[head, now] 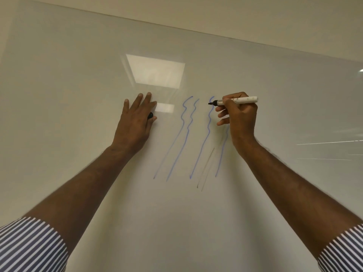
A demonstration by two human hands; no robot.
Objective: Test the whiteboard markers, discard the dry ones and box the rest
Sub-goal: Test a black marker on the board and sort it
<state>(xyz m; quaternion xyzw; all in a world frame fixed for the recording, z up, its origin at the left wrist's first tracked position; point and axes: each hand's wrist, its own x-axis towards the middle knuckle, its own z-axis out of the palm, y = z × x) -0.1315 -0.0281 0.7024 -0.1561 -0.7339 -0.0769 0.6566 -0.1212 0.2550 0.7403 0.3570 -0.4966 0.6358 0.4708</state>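
Right hand (240,118) grips an uncapped marker (234,101), tip at the whiteboard (78,95) for testing, while left hand (135,122), fingers straight, braces there, pinning a black cap (150,115).

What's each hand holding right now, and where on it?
Right hand grips the uncapped marker at the front of its barrel, behind the tip. Left hand lies flat on the whiteboard, a black cap under its fingers.
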